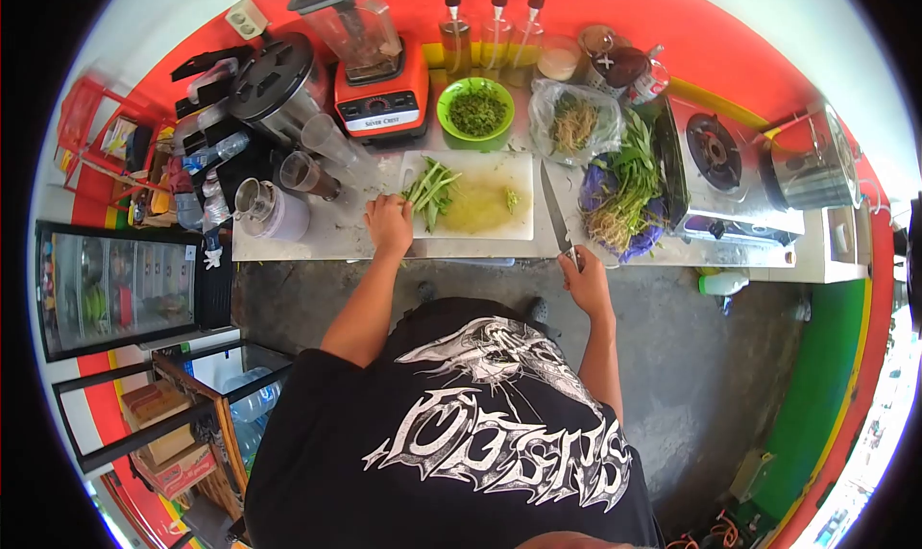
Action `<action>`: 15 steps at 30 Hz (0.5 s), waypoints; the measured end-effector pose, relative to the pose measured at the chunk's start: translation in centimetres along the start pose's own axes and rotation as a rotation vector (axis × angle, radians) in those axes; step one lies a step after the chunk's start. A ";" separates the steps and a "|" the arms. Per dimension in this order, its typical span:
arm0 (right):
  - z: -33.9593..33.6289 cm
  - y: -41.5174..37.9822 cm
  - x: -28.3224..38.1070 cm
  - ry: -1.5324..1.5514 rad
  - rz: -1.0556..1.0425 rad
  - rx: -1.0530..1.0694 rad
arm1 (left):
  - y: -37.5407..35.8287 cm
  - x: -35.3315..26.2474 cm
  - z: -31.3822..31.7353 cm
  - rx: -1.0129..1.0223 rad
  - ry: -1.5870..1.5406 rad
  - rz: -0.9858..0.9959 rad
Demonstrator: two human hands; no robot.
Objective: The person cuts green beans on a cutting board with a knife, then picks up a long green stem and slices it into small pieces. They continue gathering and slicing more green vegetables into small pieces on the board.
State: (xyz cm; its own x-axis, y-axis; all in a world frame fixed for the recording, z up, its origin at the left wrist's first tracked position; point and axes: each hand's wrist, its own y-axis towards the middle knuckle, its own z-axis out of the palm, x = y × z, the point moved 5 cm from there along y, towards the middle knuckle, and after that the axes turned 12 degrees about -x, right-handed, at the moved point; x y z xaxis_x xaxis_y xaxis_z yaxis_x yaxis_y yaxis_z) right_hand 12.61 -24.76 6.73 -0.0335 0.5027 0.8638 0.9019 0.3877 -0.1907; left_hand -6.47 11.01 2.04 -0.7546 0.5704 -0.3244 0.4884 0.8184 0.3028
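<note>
On the metal counter lies a white cutting board [519, 179] with a wet greenish patch. Cut green stalks [434, 189] are piled on its left side, and a small green piece [512, 199] sits near its right edge. My left hand [390, 224] rests at the board's left edge beside the stalks; its fingertips are too small to make out. My right hand [584, 278] is closed round the handle of a knife [554, 206], whose blade points up and away, just right of the board. A green bowl [476, 141] of chopped greens stands behind the board.
Leafy greens with roots [629, 179] and a plastic bag [574, 122] lie to the right, before a gas stove [720, 174]. A red blender [380, 97], clear cups [309, 174] and a jug [279, 215] stand left. Pump bottles [496, 45] line the back.
</note>
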 end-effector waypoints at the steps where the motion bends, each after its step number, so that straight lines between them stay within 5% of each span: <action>1: -0.4 0.0 -0.3 -0.012 0.022 -0.003 | 0.1 -0.1 -0.7 -0.031 -0.028 -0.052; 5: -2.3 -0.4 0.2 -0.061 0.009 -0.055 | 0.0 -0.3 -3.1 -0.034 -0.153 -0.163; 7: -2.7 -0.5 0.8 -0.053 0.033 -0.055 | 0.1 -0.1 -4.6 -0.133 -0.485 -0.220; 15: -0.1 1.1 -1.2 -0.033 -0.004 -0.027 | 0.4 -4.8 -8.7 -0.112 -0.679 -0.095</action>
State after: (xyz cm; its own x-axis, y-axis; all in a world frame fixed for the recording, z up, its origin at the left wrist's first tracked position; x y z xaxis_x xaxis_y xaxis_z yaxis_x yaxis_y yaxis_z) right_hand 13.65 -25.06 5.50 -0.0510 0.5267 0.8485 0.9130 0.3688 -0.1741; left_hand -6.42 8.03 11.52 -0.3324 0.4442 -0.8320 0.3587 0.8754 0.3241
